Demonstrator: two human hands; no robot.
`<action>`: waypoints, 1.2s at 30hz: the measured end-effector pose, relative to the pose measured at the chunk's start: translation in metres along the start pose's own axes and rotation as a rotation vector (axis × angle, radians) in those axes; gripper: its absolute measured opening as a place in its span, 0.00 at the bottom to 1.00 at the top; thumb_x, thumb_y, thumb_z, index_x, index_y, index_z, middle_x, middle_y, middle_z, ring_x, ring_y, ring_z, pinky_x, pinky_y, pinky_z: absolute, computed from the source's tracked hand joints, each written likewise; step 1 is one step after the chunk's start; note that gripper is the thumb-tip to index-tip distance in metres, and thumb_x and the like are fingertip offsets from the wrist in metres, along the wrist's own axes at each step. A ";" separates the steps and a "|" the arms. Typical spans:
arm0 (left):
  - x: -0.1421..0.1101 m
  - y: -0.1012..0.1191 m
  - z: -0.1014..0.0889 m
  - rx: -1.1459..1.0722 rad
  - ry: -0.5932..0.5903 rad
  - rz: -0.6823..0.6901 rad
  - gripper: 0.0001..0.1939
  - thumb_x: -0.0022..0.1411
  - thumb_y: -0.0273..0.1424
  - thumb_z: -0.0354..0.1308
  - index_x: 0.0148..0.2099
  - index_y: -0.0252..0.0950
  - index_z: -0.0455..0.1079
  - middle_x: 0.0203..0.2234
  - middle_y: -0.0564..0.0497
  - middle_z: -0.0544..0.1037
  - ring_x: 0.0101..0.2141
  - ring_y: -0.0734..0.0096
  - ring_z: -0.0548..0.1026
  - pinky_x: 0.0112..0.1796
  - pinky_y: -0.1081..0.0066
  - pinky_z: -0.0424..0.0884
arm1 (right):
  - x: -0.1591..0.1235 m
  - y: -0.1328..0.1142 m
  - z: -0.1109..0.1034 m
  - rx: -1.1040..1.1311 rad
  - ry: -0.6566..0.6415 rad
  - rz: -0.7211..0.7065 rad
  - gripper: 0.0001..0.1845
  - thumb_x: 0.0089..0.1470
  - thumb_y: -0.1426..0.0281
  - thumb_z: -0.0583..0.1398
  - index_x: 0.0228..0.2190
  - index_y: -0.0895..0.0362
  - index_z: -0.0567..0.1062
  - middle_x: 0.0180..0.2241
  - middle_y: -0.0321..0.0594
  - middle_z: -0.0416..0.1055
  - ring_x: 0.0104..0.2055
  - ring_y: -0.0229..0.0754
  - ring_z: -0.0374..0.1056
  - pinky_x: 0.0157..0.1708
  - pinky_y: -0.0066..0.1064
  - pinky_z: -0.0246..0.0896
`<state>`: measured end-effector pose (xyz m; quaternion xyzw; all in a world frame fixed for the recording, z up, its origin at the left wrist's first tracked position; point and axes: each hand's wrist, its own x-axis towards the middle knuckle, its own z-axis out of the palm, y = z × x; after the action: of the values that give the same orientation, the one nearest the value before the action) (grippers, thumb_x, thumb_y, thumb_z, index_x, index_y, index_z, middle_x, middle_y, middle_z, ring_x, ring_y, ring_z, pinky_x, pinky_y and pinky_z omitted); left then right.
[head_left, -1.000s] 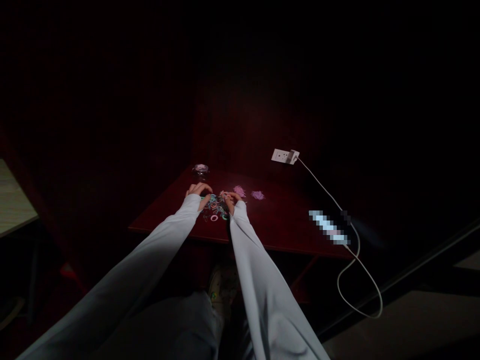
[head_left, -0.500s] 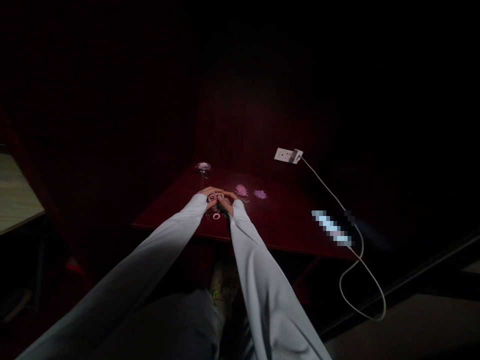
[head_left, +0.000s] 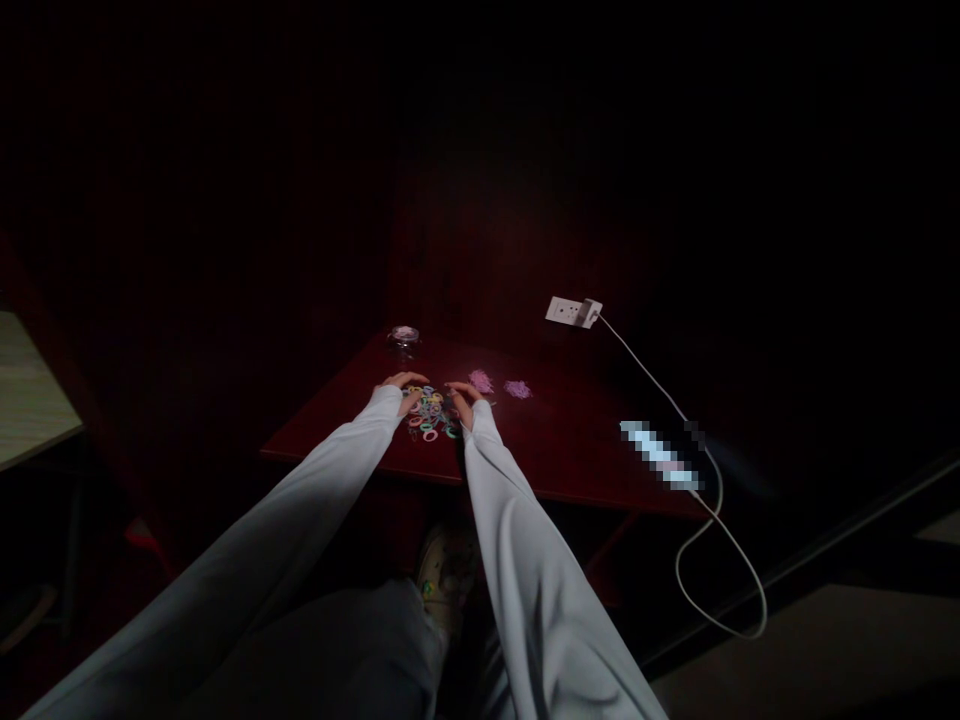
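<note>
A small heap of coloured rubber rings point(head_left: 430, 414) lies on the dark red table point(head_left: 570, 450). My left hand point(head_left: 403, 388) rests at the heap's left side with its fingers curved over the rings. At the right side of the heap sits my right hand point(head_left: 465, 397), fingers bent toward the rings. Both hands touch the heap's edges; I see nothing lifted in either. Pale long sleeves cover both arms to the wrists.
Two small pink piles point(head_left: 481, 381) point(head_left: 517, 388) lie right of the hands. A small glass jar point(head_left: 403, 340) stands at the table's back left. A white socket block point(head_left: 571, 312) with a white cable point(head_left: 705, 520) runs off the right side. A pale table edge point(head_left: 30, 400) shows far left.
My hands were pressed together over the heap half a second ago; now they have moved apart, and the coloured rings show between them again.
</note>
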<state>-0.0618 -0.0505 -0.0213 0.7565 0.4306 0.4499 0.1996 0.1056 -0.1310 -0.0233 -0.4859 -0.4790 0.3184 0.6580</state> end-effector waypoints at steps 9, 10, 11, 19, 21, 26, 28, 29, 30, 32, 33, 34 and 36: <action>-0.008 0.014 -0.009 -0.100 -0.068 0.175 0.23 0.72 0.32 0.44 0.45 0.42 0.83 0.54 0.49 0.85 0.57 0.60 0.78 0.64 0.58 0.68 | 0.000 0.003 -0.001 -0.116 -0.006 -0.078 0.19 0.59 0.53 0.63 0.43 0.53 0.82 0.39 0.41 0.81 0.32 0.38 0.73 0.31 0.28 0.71; -0.010 0.016 -0.010 -0.088 -0.049 0.161 0.23 0.73 0.33 0.44 0.45 0.43 0.83 0.54 0.50 0.85 0.57 0.60 0.78 0.64 0.58 0.68 | 0.001 0.004 -0.001 -0.138 0.007 -0.076 0.18 0.60 0.54 0.62 0.43 0.53 0.82 0.41 0.41 0.81 0.33 0.38 0.73 0.32 0.29 0.72; -0.011 0.019 -0.011 -0.071 -0.025 0.147 0.23 0.74 0.34 0.45 0.45 0.43 0.83 0.54 0.50 0.85 0.57 0.59 0.77 0.64 0.58 0.68 | 0.001 0.005 -0.002 -0.165 0.024 -0.076 0.17 0.60 0.56 0.61 0.42 0.53 0.82 0.42 0.42 0.81 0.34 0.39 0.74 0.33 0.30 0.74; -0.025 0.040 -0.019 0.027 -0.051 0.160 0.15 0.73 0.34 0.53 0.46 0.47 0.83 0.56 0.54 0.85 0.57 0.55 0.72 0.61 0.52 0.60 | -0.003 -0.011 -0.015 -0.455 -0.021 -0.245 0.13 0.58 0.74 0.59 0.36 0.55 0.85 0.44 0.45 0.80 0.47 0.45 0.76 0.47 0.34 0.74; -0.028 0.044 -0.022 0.031 -0.070 0.166 0.14 0.70 0.31 0.54 0.42 0.46 0.83 0.56 0.54 0.84 0.57 0.54 0.72 0.59 0.51 0.59 | -0.004 -0.016 -0.017 -0.487 -0.026 -0.240 0.13 0.58 0.75 0.59 0.37 0.55 0.85 0.44 0.45 0.80 0.45 0.44 0.75 0.46 0.34 0.73; -0.028 0.045 -0.027 0.057 -0.035 0.159 0.07 0.59 0.25 0.59 0.33 0.41 0.76 0.57 0.55 0.84 0.57 0.52 0.71 0.56 0.51 0.57 | -0.007 -0.019 -0.016 -0.593 -0.059 -0.249 0.08 0.55 0.74 0.65 0.35 0.53 0.85 0.42 0.43 0.79 0.45 0.46 0.73 0.51 0.37 0.71; -0.026 0.042 -0.027 0.052 0.003 0.147 0.06 0.59 0.25 0.59 0.32 0.40 0.75 0.57 0.54 0.84 0.57 0.51 0.71 0.56 0.50 0.57 | -0.011 -0.020 -0.015 -0.702 -0.044 -0.245 0.08 0.53 0.73 0.69 0.36 0.52 0.86 0.44 0.42 0.79 0.50 0.49 0.71 0.56 0.41 0.67; -0.024 0.040 -0.027 0.051 0.020 0.139 0.06 0.59 0.25 0.59 0.31 0.40 0.74 0.56 0.53 0.84 0.57 0.50 0.71 0.55 0.50 0.57 | -0.013 -0.021 -0.016 -0.763 -0.027 -0.230 0.09 0.52 0.73 0.70 0.37 0.51 0.86 0.45 0.42 0.79 0.53 0.51 0.70 0.59 0.43 0.65; -0.022 0.038 -0.027 0.055 0.036 0.128 0.07 0.60 0.24 0.59 0.30 0.40 0.74 0.55 0.53 0.85 0.56 0.49 0.71 0.55 0.49 0.57 | -0.016 -0.023 -0.016 -0.820 -0.011 -0.207 0.10 0.52 0.71 0.72 0.38 0.50 0.86 0.46 0.42 0.79 0.55 0.52 0.68 0.60 0.45 0.63; -0.019 0.034 -0.025 0.070 0.048 0.108 0.07 0.60 0.24 0.60 0.29 0.40 0.73 0.54 0.52 0.85 0.56 0.48 0.70 0.55 0.48 0.56 | -0.021 -0.027 -0.019 -0.907 -0.010 -0.157 0.13 0.51 0.67 0.74 0.41 0.48 0.86 0.48 0.42 0.78 0.56 0.54 0.66 0.61 0.48 0.60; -0.018 0.033 -0.025 0.079 0.049 0.097 0.08 0.59 0.24 0.61 0.29 0.40 0.72 0.53 0.52 0.86 0.56 0.48 0.70 0.55 0.48 0.56 | -0.024 -0.029 -0.021 -0.936 -0.029 -0.138 0.14 0.51 0.64 0.75 0.41 0.48 0.86 0.48 0.42 0.78 0.57 0.54 0.65 0.60 0.48 0.60; -0.017 0.032 -0.024 0.088 0.049 0.086 0.08 0.59 0.24 0.61 0.29 0.40 0.72 0.53 0.52 0.86 0.56 0.49 0.70 0.55 0.49 0.56 | -0.025 -0.030 -0.023 -0.956 -0.051 -0.125 0.14 0.51 0.62 0.75 0.41 0.48 0.86 0.47 0.43 0.78 0.56 0.54 0.65 0.60 0.48 0.60; -0.017 0.032 -0.024 0.097 0.051 0.078 0.08 0.61 0.24 0.60 0.30 0.40 0.72 0.53 0.52 0.86 0.55 0.50 0.70 0.54 0.50 0.56 | -0.026 -0.031 -0.025 -0.979 -0.098 -0.115 0.11 0.53 0.61 0.74 0.39 0.49 0.86 0.44 0.42 0.79 0.55 0.53 0.66 0.58 0.46 0.60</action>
<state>-0.0710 -0.0847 0.0048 0.7697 0.4269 0.4553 0.1340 0.1193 -0.1725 -0.0038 -0.6950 -0.6290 0.0416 0.3458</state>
